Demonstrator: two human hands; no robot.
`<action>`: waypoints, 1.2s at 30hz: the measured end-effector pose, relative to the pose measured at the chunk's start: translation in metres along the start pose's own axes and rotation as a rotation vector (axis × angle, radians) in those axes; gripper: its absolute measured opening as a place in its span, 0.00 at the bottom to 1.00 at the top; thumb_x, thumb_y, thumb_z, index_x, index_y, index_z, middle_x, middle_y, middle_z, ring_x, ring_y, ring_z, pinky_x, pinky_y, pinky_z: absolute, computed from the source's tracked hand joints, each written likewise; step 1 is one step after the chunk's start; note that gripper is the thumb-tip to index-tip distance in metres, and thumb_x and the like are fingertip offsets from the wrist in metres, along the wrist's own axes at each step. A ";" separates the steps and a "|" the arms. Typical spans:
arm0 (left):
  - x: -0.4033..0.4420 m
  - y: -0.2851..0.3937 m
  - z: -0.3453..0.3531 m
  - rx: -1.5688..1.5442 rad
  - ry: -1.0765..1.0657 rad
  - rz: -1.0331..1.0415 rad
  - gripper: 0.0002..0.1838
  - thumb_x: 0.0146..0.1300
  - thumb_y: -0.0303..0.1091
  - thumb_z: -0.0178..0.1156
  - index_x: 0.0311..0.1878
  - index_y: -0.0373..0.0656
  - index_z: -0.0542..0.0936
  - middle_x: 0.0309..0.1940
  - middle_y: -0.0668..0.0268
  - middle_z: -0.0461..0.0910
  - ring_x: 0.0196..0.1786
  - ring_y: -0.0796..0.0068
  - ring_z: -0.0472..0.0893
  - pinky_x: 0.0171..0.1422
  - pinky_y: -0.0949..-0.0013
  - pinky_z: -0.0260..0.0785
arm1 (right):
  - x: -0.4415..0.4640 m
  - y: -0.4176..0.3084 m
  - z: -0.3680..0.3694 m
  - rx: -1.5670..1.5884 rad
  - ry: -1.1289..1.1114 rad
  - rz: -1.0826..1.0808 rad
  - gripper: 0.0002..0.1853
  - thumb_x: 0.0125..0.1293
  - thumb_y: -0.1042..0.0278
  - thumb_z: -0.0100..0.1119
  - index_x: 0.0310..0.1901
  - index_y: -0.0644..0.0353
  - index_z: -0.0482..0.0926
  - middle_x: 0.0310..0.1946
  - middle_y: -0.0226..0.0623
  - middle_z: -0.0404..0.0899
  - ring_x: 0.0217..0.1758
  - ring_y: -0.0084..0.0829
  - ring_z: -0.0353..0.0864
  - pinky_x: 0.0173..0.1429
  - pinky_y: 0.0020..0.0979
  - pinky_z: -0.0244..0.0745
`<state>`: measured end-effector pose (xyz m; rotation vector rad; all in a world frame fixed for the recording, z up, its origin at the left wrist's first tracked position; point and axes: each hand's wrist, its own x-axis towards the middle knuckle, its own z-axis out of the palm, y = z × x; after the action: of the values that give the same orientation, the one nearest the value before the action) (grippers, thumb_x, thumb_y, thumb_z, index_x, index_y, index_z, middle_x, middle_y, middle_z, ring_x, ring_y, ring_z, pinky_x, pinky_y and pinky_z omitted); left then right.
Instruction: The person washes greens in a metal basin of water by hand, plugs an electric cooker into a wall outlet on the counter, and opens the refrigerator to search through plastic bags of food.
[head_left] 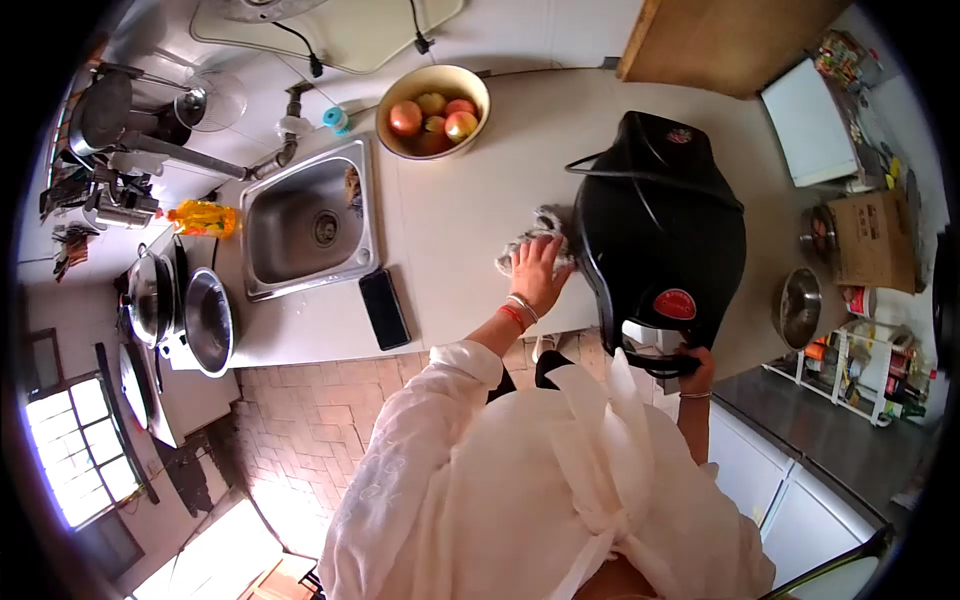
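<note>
My left hand point(538, 272) lies palm down on a crumpled grey-and-white cloth point(548, 237) on the light countertop point(450, 250), just left of a black appliance point(665, 220). The appliance has a red oval label and a black cord lying across its top. At its near edge my right hand point(695, 370) is wrapped round the black handle. Behind the cloth and to its left, a cream bowl point(471, 138) holds several red and yellow fruits. A dark phone point(384, 310) lies near the front edge of the counter.
A steel sink point(375, 225) is set in the counter at left, with a yellow bottle point(205, 218) and a metal basin point(209, 322) beyond it. To the right are another metal bowl point(800, 308), a cardboard box point(875, 240) and a white rack point(845, 375) of bottles.
</note>
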<state>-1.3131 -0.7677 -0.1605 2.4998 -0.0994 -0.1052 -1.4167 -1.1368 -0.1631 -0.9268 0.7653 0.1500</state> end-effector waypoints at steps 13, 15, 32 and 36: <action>-0.001 -0.161 -0.081 0.300 0.208 -0.203 0.16 0.49 0.25 0.58 0.44 0.48 0.73 0.40 0.58 0.69 0.44 0.56 0.71 0.46 0.57 0.67 | 0.045 0.043 0.064 0.015 -0.088 0.016 0.15 0.51 0.71 0.52 0.41 0.67 0.77 0.32 0.41 0.78 0.38 0.38 0.76 0.48 0.37 0.72; -0.005 -0.157 -0.115 0.268 0.129 -0.409 0.26 0.45 0.30 0.65 0.51 0.50 0.71 0.48 0.57 0.69 0.51 0.53 0.68 0.57 0.56 0.63 | 0.043 0.041 0.077 0.014 -0.073 -0.016 0.15 0.54 0.69 0.53 0.44 0.65 0.77 0.35 0.40 0.79 0.40 0.37 0.77 0.50 0.38 0.71; 0.044 -0.093 -0.161 -0.870 0.459 -0.110 0.17 0.57 0.24 0.58 0.51 0.35 0.70 0.33 0.63 0.77 0.34 0.76 0.77 0.39 0.72 0.72 | -0.158 -0.038 0.248 0.089 -0.259 -0.366 0.14 0.73 0.60 0.41 0.31 0.57 0.68 0.21 0.29 0.63 0.16 0.20 0.55 0.21 0.22 0.52; -0.022 0.004 -0.191 -1.155 -0.234 0.406 0.30 0.62 0.36 0.60 0.64 0.36 0.63 0.50 0.61 0.75 0.56 0.69 0.72 0.63 0.65 0.60 | -0.159 -0.056 0.348 0.414 -0.791 -0.326 0.11 0.75 0.63 0.36 0.36 0.58 0.66 0.30 0.32 0.62 0.26 0.22 0.58 0.32 0.23 0.57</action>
<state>-1.3167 -0.6557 -0.0042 1.2769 -0.4852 -0.2103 -1.3251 -0.8728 0.1036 -0.5119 -0.0960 0.0556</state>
